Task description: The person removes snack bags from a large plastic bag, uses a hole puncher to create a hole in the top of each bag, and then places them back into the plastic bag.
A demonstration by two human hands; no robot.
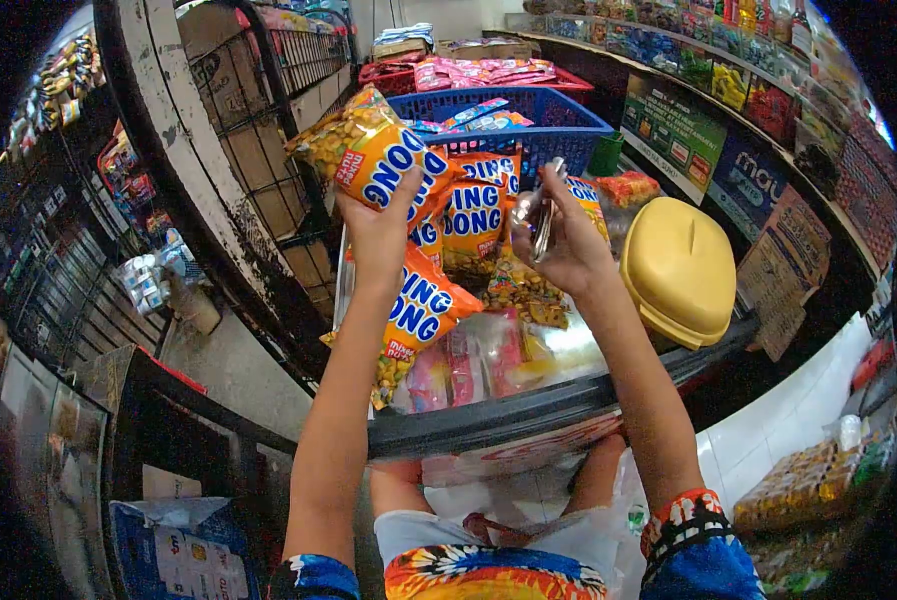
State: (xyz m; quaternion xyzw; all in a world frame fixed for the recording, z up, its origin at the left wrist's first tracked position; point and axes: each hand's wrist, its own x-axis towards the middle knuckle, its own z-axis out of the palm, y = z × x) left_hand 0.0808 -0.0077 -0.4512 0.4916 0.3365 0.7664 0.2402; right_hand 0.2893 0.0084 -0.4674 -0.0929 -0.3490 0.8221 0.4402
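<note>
While the left hand [380, 232] grips an orange-and-yellow plastic snack packet [373, 152] raised above the black-rimmed bin [488, 418] — the right hand [566, 250] pinches a clear crinkled wrapper [540, 222] just beside it.

- The left hand [380, 228] grips an orange snack packet [368, 150], lifted above the rest.
- The right hand [563, 245] pinches a small clear wrapper [538, 215].
- More orange packets [473, 215] hang in a strip below, over a dark bin [488, 420].
- A blue basket [548, 125] stands behind; a yellow lidded container [680, 268] sits just right.
</note>
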